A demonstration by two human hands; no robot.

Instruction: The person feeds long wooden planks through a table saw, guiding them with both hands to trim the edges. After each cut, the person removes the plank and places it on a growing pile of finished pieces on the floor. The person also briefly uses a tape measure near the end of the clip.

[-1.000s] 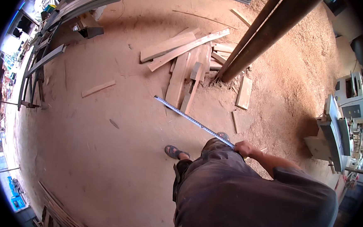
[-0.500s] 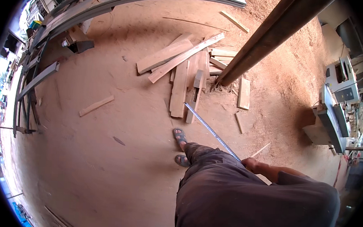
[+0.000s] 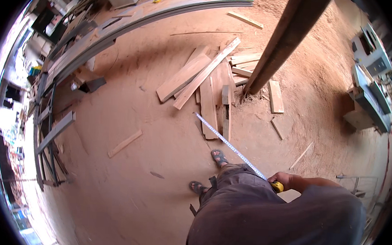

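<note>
My right hand (image 3: 285, 177) is closed around a yellow tape measure (image 3: 277, 187) at my right side. Its white blade (image 3: 232, 148) stretches out toward the far left, and the free end hangs just left of a wide plank (image 3: 209, 110). Whether the tip touches anything, I cannot tell. That plank belongs to a loose pile of sawn boards on the dusty floor, with a long narrow board (image 3: 208, 74) lying across the top. No part of my left hand shows.
A brown metal post (image 3: 285, 42) rises through the right of the pile. Beyond stands a long bench (image 3: 185, 4) with a small yellow item (image 3: 157, 0) on it. Grey machinery (image 3: 372, 95) is at right. A loose stick (image 3: 125, 144) and a metal frame (image 3: 47, 131) are at left.
My view has turned and my feet have stepped farther apart. The yellow case of the tape measure now shows in my right hand; the blade stays extended.
</note>
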